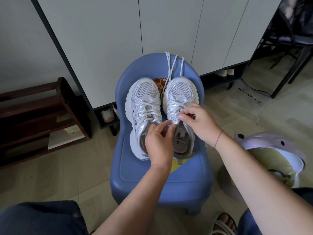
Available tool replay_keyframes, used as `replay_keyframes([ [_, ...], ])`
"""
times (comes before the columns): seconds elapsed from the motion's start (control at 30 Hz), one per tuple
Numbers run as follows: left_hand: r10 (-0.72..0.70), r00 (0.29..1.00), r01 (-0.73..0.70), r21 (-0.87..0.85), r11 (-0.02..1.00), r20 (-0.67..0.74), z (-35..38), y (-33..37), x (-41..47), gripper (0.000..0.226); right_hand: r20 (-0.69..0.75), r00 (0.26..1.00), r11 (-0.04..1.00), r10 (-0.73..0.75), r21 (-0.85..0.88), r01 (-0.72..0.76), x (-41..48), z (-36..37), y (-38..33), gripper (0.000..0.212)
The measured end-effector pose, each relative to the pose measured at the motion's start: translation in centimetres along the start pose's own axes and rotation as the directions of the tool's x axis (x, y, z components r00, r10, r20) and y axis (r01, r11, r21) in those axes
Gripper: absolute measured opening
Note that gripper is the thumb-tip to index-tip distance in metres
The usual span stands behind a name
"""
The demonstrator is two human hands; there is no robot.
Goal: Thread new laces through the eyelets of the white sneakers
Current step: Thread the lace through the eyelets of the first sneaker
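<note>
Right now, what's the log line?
lacing right sneaker | left hand: at tongue | right hand: pinching lace | loose ends: over chair

Sticker [160, 84]: on the blue chair [152, 177], at 12 o'clock of the seat, between the two toes. Small lettering above a cartoon animal seems to read "Good Life".
Insole [183, 143]: in the right sneaker [182, 92], dark letters stand near the tongue, half hidden and not readable.
Floor sheet [250, 94]: at 2 o'clock from the chair, a line of dark print, too blurred to read.
</note>
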State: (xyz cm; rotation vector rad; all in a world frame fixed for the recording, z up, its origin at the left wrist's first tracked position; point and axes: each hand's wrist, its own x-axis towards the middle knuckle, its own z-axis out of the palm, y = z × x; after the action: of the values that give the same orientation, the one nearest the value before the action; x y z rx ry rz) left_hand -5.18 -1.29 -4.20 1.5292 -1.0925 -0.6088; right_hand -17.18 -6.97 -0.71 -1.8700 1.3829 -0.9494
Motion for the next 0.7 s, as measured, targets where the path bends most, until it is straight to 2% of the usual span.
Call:
replay_keyframes([
  [0.13, 0.033, 0.999, -0.033, -0.008, 0.999, 0.030, 0.2, -0.2, -0.4, 0.027, -0.004, 0.998, 0.971, 0.057, 0.233, -0.054, -0.6, -0.7, 0.4, 0.013],
  [0.23, 0.091, 0.995, -0.091, 0.007, 0.996, 0.047, 0.3, -0.5, -0.9, 0.030, 0.025, 0.990, 0.850, 0.142, 0.510, -0.135, -1.5, -0.8, 0.9, 0.013],
  [0.3, 0.157, 0.987, -0.159, 0.049, 0.986, 0.044, 0.5, -0.7, -1.3, 0.033, 0.033, 0.986, 0.815, 0.166, 0.558, -0.156, -2.0, -0.9, 1.0, 0.013],
  [0.43, 0.221, 0.975, -0.221, 0.098, 0.970, 0.009, 0.8, -1.2, -1.4, 0.030, 0.016, 0.995, 0.950, 0.101, 0.295, -0.101, -1.9, -1.2, 0.7, 0.002],
  [0.5, 0.237, 0.972, -0.236, 0.114, 0.965, 0.007, 0.8, -1.2, -1.3, 0.028, 0.019, 0.999, 0.986, 0.049, 0.158, -0.052, -1.4, -1.1, 0.5, 0.010],
  [0.63, 0.243, 0.970, -0.243, 0.122, 0.962, 0.016, 0.7, -1.0, -1.3, 0.026, 0.003, 0.997, 0.993, -0.071, -0.094, 0.071, -0.5, -0.8, -0.4, 0.020],
  [0.7, 0.241, 0.970, -0.242, 0.120, 0.963, 0.025, 0.7, -1.0, -1.2, 0.027, 0.016, 0.996, 0.981, -0.083, -0.174, 0.085, -0.3, -1.0, -0.6, 0.025],
])
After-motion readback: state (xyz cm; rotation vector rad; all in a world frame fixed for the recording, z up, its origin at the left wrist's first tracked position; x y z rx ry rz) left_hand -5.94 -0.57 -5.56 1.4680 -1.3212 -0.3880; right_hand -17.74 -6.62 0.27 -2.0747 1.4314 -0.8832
